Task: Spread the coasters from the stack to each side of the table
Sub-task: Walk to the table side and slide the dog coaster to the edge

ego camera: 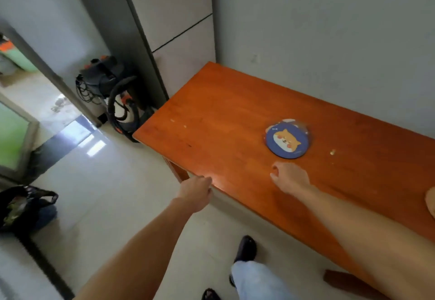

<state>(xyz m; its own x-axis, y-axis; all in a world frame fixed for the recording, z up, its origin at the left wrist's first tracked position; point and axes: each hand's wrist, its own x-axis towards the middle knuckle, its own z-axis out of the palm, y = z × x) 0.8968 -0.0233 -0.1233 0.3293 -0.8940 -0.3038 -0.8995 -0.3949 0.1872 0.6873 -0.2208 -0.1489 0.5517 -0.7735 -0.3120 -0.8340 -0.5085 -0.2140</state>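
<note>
Stack: (287,140) round coasters, top one blue with an orange dog face, lying flat on the table, about midway between the wall edge and the near edge; paler rims of lower coasters peek out at its far side.
Right hand: (290,176) over the table just near of the stack, apart from it, fingers loosely curled, holding nothing.
Left hand: (197,192) at the table's near edge, close to the left corner, fingers curled under; whether they touch the edge I cannot tell.
Table: (211,116) orange-brown wood, far edge against the wall, small pale crumbs scattered on it.
Right edge: a tan round object (431,202), partly cut off.
Floor: vacuum (113,95) beside the left end.
</note>
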